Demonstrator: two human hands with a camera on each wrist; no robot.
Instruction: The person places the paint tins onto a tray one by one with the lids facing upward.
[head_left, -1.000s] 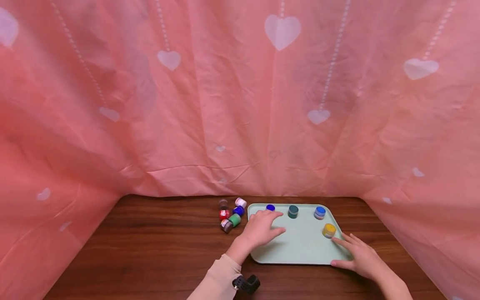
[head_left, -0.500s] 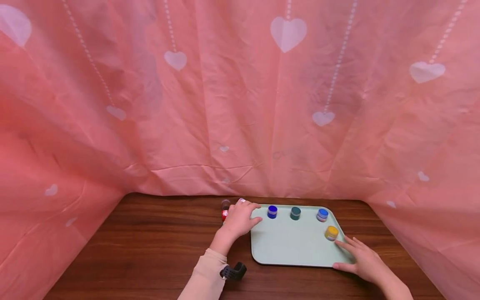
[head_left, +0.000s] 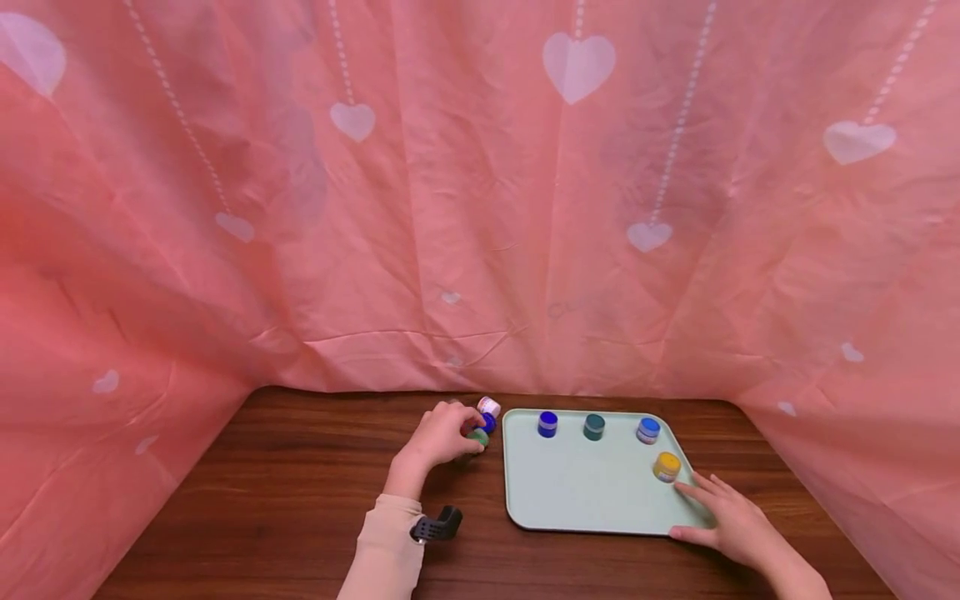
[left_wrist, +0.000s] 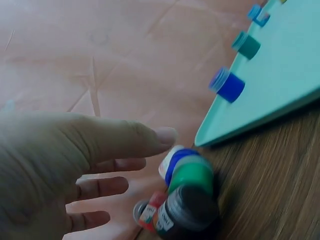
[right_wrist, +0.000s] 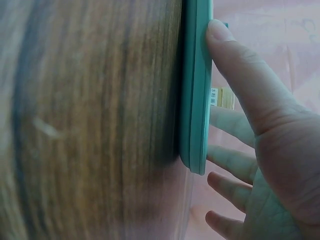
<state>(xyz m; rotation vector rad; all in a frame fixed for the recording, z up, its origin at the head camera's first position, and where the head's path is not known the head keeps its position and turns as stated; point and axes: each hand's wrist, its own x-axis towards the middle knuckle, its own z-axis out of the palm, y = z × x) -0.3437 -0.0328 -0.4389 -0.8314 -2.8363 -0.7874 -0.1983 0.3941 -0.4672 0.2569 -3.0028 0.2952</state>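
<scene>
My left hand point(head_left: 441, 435) hovers over the cluster of small paint jars left of the tray, thumb and fingers apart and holding nothing. Beside its fingers lie a white jar point(head_left: 490, 407), a blue jar point(head_left: 488, 422) and a green jar point(head_left: 478, 437). The left wrist view also shows a black jar point(left_wrist: 190, 212) and a red jar point(left_wrist: 151, 210), which the hand hides in the head view. My right hand point(head_left: 731, 521) rests at the right front corner of the pale green tray point(head_left: 585, 500), thumb touching its rim, fingers spread near the yellow jar point(head_left: 667, 467).
Along the tray's back edge stand a dark blue jar point(head_left: 547, 424), a dark green jar point(head_left: 594, 427) and a light blue jar point(head_left: 648, 431). A brown wooden table point(head_left: 262, 500) lies underneath. Pink curtain point(head_left: 480, 208) with hearts hangs behind and at both sides.
My left hand has moved left, from over the tray's left part to the jar cluster. The right hand stays at the tray corner. The head view has shifted slightly.
</scene>
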